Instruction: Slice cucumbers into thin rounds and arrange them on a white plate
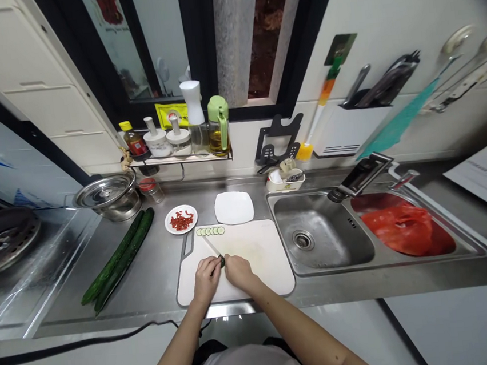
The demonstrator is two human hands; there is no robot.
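Note:
My right hand (238,273) is closed round the handle of a knife (210,245), whose blade points up and left over the white cutting board (260,261). Beside it, my left hand (207,275) has its fingers bent round a short dark green piece of cucumber (222,261), mostly covered by the fingers. A row of thin cucumber slices (210,231) lies near the board's upper left edge. Behind the board are a white square plate (233,200) and a round plate (169,226) holding chopped red bits (181,220).
Two whole cucumbers (124,257) lie on the steel counter at left, near a lidded pot (114,203). To the right is a sink (335,242) with a faucet (361,177) and a red bag (398,228). A shelf of seasonings (181,158) hangs behind.

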